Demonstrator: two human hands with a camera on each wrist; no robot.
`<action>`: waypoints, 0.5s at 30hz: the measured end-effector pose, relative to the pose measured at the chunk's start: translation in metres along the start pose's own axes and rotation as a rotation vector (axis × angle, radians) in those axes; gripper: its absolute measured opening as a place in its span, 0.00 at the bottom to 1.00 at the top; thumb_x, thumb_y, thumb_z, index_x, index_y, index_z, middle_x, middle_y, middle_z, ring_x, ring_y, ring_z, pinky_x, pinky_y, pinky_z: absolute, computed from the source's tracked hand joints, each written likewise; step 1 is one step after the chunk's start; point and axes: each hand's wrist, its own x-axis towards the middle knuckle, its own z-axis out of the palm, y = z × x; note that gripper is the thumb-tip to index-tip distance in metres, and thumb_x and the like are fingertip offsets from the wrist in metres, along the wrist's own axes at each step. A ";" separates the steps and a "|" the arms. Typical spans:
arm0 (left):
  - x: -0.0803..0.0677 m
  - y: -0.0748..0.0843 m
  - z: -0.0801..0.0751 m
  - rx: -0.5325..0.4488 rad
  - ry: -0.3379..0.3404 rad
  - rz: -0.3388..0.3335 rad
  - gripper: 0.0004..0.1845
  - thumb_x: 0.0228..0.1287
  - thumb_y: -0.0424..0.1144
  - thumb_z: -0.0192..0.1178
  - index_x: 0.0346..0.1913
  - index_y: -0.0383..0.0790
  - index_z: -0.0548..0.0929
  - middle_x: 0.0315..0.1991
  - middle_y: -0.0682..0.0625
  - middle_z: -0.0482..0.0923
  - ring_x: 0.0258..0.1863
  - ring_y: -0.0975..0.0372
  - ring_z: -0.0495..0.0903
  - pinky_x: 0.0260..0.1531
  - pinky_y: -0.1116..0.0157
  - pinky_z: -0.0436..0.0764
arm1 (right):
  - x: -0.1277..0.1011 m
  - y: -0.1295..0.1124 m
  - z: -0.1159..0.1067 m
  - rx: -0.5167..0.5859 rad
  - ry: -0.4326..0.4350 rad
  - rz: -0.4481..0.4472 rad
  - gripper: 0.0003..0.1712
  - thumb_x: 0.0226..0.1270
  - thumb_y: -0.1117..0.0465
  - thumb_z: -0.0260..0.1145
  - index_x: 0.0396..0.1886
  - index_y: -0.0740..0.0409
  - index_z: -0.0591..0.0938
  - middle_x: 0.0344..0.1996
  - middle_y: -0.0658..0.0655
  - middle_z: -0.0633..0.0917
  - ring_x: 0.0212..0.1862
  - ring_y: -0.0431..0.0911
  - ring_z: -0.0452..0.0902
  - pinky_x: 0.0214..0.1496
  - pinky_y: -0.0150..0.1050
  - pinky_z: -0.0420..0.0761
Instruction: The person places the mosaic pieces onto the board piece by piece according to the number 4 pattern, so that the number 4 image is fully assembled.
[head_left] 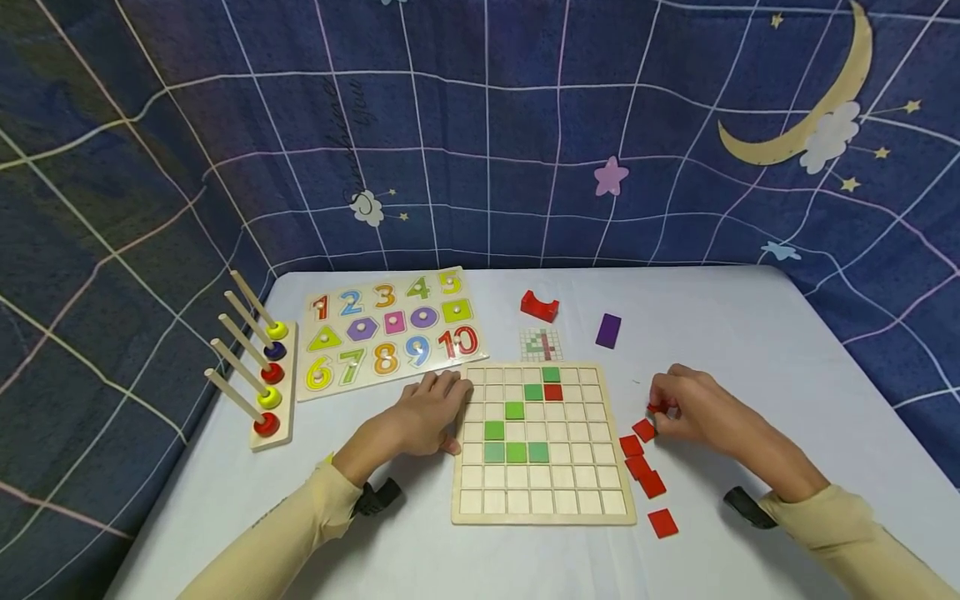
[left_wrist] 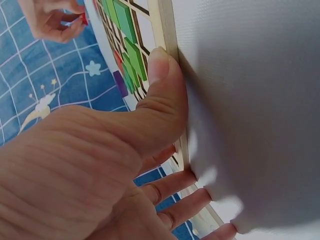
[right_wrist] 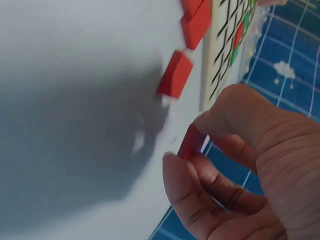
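A square wooden grid board lies flat on the table, with several green tiles and one red tile in its cells. My left hand rests against the board's left edge, its thumb on the rim and its fingers spread beside it. To the right of the board, my right hand pinches a small red square tile between thumb and fingertips, just above the table. Several loose red tiles lie between that hand and the board.
Behind the board are a small patterned card, a red notched block and a purple block. A number puzzle board lies at the back left, beside a peg stand with coloured rings. A starry cloth hangs behind.
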 end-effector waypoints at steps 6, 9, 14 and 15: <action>0.000 0.000 -0.002 0.005 0.002 0.005 0.44 0.68 0.48 0.71 0.78 0.37 0.60 0.80 0.34 0.58 0.77 0.39 0.59 0.75 0.33 0.64 | 0.014 -0.022 0.000 -0.020 -0.056 -0.064 0.11 0.55 0.70 0.76 0.30 0.53 0.83 0.28 0.49 0.78 0.32 0.37 0.69 0.31 0.29 0.74; 0.000 0.000 -0.002 0.010 0.000 0.000 0.44 0.68 0.48 0.71 0.78 0.37 0.60 0.80 0.35 0.58 0.77 0.40 0.59 0.75 0.34 0.64 | 0.021 -0.033 0.003 -0.023 -0.078 -0.096 0.09 0.57 0.70 0.74 0.31 0.53 0.83 0.29 0.50 0.78 0.32 0.37 0.69 0.31 0.29 0.74; -0.001 0.001 -0.002 0.003 0.001 -0.005 0.44 0.67 0.47 0.72 0.77 0.38 0.60 0.79 0.35 0.59 0.77 0.40 0.60 0.74 0.33 0.64 | 0.034 -0.048 0.010 -0.017 -0.112 -0.172 0.08 0.58 0.70 0.72 0.34 0.54 0.84 0.32 0.50 0.78 0.35 0.39 0.71 0.33 0.29 0.75; -0.001 0.002 -0.002 0.002 0.002 -0.004 0.44 0.66 0.47 0.73 0.77 0.38 0.60 0.79 0.34 0.59 0.76 0.40 0.60 0.74 0.33 0.64 | 0.036 -0.050 0.012 -0.020 -0.112 -0.191 0.08 0.58 0.70 0.72 0.34 0.54 0.84 0.32 0.50 0.78 0.35 0.39 0.71 0.34 0.29 0.75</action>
